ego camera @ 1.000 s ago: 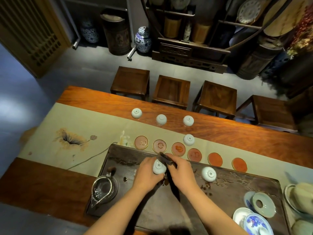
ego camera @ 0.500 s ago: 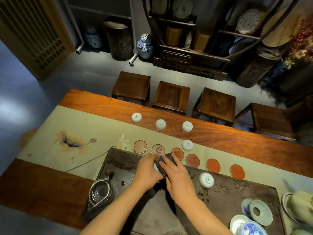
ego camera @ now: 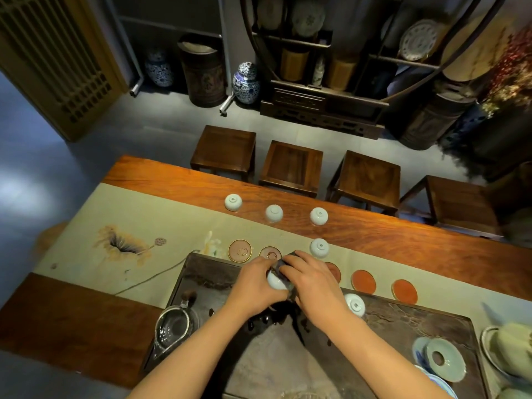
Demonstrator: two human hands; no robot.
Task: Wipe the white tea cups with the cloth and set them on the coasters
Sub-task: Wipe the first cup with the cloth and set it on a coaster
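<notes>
Both hands are closing in around the cup since a second ago: then the left hand was holding the white cup with its upturned foot plainly showing and the right hand was drawing the dark cloth off beside it, whereas now the cloth is being pressed back over the top and only a curve of white wall is peeking out between the palms. I judge that the wiping of this cup is still going on, not finishing, so the move to a coaster is not yet starting

Left hand is curling around the cup from the left, fingers wrapped on its wall; right hand is pinching the cloth against the cup, fingers bunched together. Cup and hands are hovering over the far edge of the dark tea tray, near the middle of the table

Glazed and smooth, the cup is looking small enough to be swallowed by two palms (probably slippery if damp). Another cup is waiting upside down on the tray just right of the hands, one is standing inverted on the pale runner beyond them, and three more are lining up toward the far edge. Bare coasters are showing in a row along the runner, none carrying a cup so far
</notes>
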